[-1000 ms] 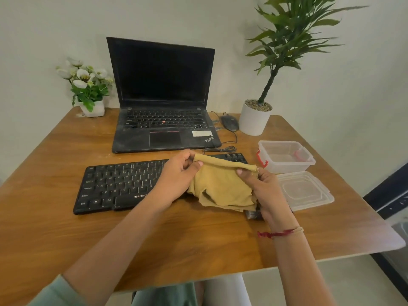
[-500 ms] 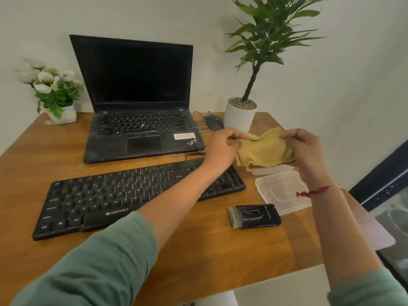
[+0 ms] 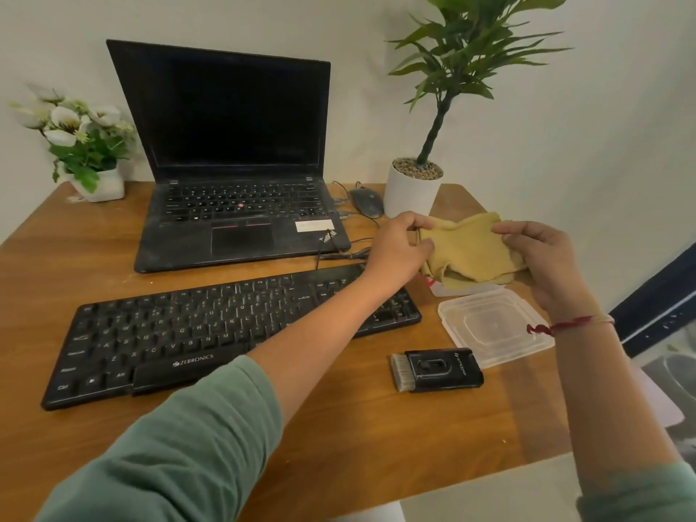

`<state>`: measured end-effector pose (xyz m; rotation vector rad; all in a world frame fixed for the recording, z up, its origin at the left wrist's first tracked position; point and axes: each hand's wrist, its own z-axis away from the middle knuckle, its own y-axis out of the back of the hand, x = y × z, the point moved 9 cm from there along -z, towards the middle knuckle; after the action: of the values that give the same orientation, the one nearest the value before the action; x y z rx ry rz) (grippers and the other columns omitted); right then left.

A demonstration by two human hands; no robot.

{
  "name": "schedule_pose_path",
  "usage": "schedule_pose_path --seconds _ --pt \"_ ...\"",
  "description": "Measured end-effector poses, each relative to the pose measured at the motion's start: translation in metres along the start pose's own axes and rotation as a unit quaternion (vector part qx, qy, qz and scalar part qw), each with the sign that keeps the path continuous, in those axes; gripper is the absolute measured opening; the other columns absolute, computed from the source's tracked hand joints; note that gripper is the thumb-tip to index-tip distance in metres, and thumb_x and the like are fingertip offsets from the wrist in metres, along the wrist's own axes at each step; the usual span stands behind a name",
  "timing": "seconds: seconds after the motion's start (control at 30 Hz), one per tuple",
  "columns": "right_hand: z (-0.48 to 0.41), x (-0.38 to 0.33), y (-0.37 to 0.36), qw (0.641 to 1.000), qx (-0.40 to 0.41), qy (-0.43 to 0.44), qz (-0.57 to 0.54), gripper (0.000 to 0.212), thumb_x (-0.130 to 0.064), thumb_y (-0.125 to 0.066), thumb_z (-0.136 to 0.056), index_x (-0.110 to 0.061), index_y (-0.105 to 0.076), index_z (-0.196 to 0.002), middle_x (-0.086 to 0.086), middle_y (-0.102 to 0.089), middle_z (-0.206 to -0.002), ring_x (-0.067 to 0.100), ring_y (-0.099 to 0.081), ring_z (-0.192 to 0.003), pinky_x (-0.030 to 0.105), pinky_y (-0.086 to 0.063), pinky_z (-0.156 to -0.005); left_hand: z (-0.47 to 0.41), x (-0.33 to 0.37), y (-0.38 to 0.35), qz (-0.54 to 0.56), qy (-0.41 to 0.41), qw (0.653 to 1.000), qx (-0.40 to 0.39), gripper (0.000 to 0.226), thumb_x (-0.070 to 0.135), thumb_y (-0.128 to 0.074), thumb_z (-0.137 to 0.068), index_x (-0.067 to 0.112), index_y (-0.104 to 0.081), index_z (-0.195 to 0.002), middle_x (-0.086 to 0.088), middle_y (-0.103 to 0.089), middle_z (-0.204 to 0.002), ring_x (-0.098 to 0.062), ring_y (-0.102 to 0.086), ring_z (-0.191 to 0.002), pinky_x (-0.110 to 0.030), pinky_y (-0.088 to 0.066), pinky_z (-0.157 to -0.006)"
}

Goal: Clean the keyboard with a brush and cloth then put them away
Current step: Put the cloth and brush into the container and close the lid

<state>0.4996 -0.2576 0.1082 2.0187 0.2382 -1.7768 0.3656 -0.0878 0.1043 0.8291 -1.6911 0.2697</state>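
At the far right of the counter point(image 3: 339, 438), above the clear lid point(image 3: 493, 325), you hold the yellow cloth point(image 3: 470, 250) up between both outstretched arms. Your left hand point(image 3: 399, 250) pinches its left edge and your right hand point(image 3: 542, 258) its right edge, fingers curled. The brush point(image 3: 440, 371) lies flat near the keyboard point(image 3: 226, 325).

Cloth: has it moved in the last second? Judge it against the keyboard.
Yes. The cloth has moved rightward and farther back, off the keyboard's right end, to beside the white pot.

Crumpled yellow cloth point(image 3: 470, 250) aloft; brush point(image 3: 437, 371) near keyboard point(image 3: 211, 329)
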Motion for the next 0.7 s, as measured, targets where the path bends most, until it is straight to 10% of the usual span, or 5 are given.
schedule_pose_path --seconds 0.27,0.53,0.7 --pt "0.048 0.037 -0.035 0.923 -0.264 -0.17 0.224 0.022 -0.012 -0.051 -0.09 -0.025 -0.062 -0.103 0.001 -0.049 -0.071 0.013 -0.045 -0.058 0.025 -0.036 -0.05 0.048 -0.027 0.011 -0.079 0.122 0.981 -0.13 0.019 0.014 -0.064 -0.075 0.02 -0.052 -0.09 0.006 -0.046 -0.077 -0.011 -0.044 -0.066 -0.023 -0.035 -0.053" --pt "0.077 0.059 -0.039 0.874 -0.296 -0.248 0.294 0.013 -0.013 -0.055 -0.09 -0.017 -0.054 -0.102 0.009 -0.052 -0.095 0.018 -0.052 -0.072 0.026 -0.047 -0.052 0.089 -0.042 -0.007 -0.157 0.215 0.92 -0.288 0.038 0.019 -0.067 -0.076 0.017 -0.046 -0.108 -0.003 -0.054 -0.096 -0.014 -0.065 -0.062 -0.024 -0.055 -0.052" --pt "0.067 0.042 -0.015 0.852 -0.186 -0.197 0.447 0.03 -0.033 -0.065 -0.087 -0.019 -0.051 -0.11 0.008 -0.062 -0.095 0.023 -0.064 -0.077 0.03 -0.053 -0.06 0.075 -0.011 0.009 -0.391 0.047 0.894 -0.214 0.042 0.046 -0.067 -0.073 0.017 -0.05 -0.098 0.003 -0.058 -0.084 -0.018 -0.06 -0.075 -0.032 -0.048 -0.059"
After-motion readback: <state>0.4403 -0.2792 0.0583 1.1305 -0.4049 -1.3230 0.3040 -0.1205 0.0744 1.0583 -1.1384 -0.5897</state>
